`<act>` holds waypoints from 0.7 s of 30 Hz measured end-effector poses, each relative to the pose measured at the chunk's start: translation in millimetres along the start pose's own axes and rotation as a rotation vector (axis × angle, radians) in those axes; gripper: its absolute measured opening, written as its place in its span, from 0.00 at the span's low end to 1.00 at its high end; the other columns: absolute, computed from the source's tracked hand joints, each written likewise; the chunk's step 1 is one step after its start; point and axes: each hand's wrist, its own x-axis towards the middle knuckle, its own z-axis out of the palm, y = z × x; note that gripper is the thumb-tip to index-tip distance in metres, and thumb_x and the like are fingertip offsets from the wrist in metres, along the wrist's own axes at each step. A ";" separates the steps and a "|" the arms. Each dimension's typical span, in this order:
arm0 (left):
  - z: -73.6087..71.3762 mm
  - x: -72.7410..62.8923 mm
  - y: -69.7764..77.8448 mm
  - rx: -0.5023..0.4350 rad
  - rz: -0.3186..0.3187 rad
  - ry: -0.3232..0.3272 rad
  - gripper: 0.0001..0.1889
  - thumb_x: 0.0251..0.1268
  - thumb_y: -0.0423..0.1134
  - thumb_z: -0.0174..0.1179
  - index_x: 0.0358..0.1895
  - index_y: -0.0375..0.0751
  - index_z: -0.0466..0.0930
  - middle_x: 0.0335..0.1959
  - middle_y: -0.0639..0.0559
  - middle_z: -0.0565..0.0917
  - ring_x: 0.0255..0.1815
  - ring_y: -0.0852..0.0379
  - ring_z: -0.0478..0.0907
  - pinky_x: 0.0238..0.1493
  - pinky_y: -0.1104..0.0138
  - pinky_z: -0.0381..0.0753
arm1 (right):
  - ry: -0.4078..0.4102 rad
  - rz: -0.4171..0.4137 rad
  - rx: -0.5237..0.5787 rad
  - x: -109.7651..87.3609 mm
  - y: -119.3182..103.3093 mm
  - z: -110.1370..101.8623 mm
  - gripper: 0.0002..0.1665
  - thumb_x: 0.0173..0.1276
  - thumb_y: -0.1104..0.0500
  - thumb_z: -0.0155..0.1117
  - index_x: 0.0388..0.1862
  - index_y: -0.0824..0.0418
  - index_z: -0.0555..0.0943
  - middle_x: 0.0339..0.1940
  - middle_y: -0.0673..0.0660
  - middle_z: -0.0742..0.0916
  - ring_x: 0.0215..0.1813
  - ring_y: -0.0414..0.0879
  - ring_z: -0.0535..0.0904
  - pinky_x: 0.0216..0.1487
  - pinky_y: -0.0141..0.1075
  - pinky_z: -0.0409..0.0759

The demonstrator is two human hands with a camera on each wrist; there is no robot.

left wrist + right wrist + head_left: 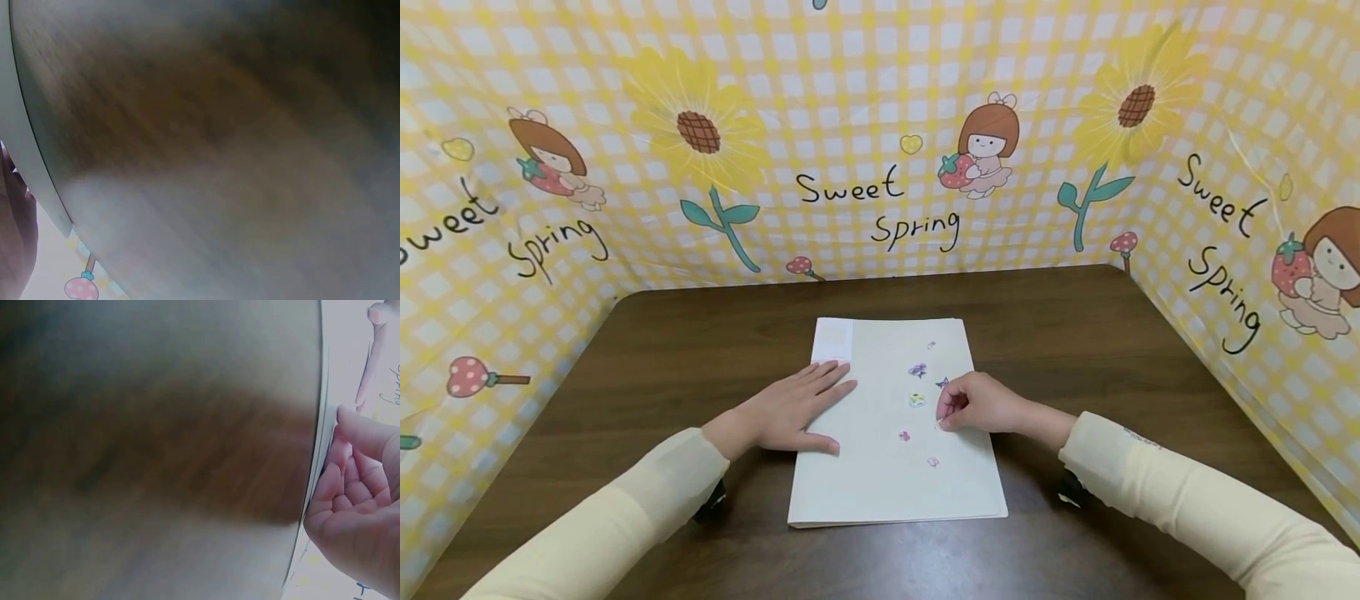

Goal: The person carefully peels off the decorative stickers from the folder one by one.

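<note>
A large white booklet [865, 492] lies on the table, with several small stickers on its right half. Flat on its left edge rests my left hand [793, 408], fingers straight and spread, just below a pale printed patch [832, 340]. My right hand [985, 404] is over the right side, thumb and forefinger pinching a tiny pale sticker [939, 425] at the page. Around it are a purple sticker [917, 369], a dark star sticker [942, 383] partly by the knuckles, a yellow-green sticker [917, 400] and two pink ones, the upper sticker [904, 436] and the lower sticker [932, 462].
The dark brown wooden table [700, 333] extends around the booklet. A yellow checked cloth [820, 100] with printed flowers and figures stands behind and at both sides. Mostly blurred tabletop [162, 112] fills the left wrist view.
</note>
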 end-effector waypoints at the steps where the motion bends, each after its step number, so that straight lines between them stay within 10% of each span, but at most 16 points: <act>1: -0.2 0.3 -0.3 0.002 0.002 0.001 0.51 0.62 0.76 0.42 0.78 0.42 0.49 0.78 0.40 0.48 0.78 0.45 0.42 0.73 0.53 0.45 | -0.007 -0.004 0.003 0.1 0.0 -1.0 0.07 0.57 0.64 0.75 0.26 0.56 0.84 0.21 0.47 0.81 0.29 0.42 0.74 0.32 0.32 0.74; 21: -0.3 -1.0 -0.5 0.003 0.018 0.013 0.51 0.62 0.75 0.43 0.78 0.41 0.50 0.78 0.39 0.49 0.77 0.43 0.44 0.73 0.52 0.47 | 0.022 0.000 0.085 -4.1 -4.9 -12.6 0.02 0.60 0.66 0.72 0.30 0.63 0.85 0.26 0.50 0.83 0.31 0.45 0.74 0.31 0.31 0.74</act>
